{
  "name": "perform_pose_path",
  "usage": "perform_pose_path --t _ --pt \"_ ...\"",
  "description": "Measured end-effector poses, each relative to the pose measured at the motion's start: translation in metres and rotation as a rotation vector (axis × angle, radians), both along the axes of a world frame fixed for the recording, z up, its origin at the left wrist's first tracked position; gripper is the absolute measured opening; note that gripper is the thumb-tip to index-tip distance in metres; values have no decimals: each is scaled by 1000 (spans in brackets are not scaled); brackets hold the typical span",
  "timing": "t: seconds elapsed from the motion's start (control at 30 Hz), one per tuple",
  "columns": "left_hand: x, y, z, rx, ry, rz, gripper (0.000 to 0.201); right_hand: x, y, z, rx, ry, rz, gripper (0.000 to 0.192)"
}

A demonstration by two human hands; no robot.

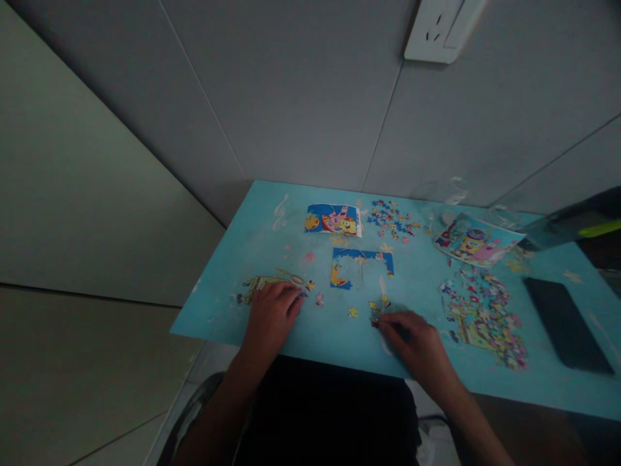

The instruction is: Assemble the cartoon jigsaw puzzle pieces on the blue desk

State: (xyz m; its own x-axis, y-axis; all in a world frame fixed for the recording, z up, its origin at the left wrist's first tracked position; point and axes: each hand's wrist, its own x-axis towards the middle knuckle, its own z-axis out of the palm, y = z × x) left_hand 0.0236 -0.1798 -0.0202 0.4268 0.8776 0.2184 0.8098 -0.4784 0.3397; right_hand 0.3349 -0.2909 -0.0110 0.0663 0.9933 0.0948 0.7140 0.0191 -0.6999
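I see the blue table [242, 259] with a half-built puzzle frame [361, 266] at its middle. My left hand [272, 317] lies flat, fingers spread, beside a small assembled patch [259, 285]. My right hand [414, 343] pinches a loose piece [374, 322] near the front edge.

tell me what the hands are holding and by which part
It cannot be told: the left hand lies flat on puzzle pieces, and the right hand's fingertips touch loose pieces.
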Motion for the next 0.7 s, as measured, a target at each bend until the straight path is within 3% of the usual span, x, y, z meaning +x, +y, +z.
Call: perform_pose_path --t 0.3,0.7 --pt "0 5 -5 -19 -4 -14 17 -9 3 -1 4 -34 45 14" --pt "-2 4 -10 -122 -197 -3 13 -10 1 -7 26 -46 31 14"
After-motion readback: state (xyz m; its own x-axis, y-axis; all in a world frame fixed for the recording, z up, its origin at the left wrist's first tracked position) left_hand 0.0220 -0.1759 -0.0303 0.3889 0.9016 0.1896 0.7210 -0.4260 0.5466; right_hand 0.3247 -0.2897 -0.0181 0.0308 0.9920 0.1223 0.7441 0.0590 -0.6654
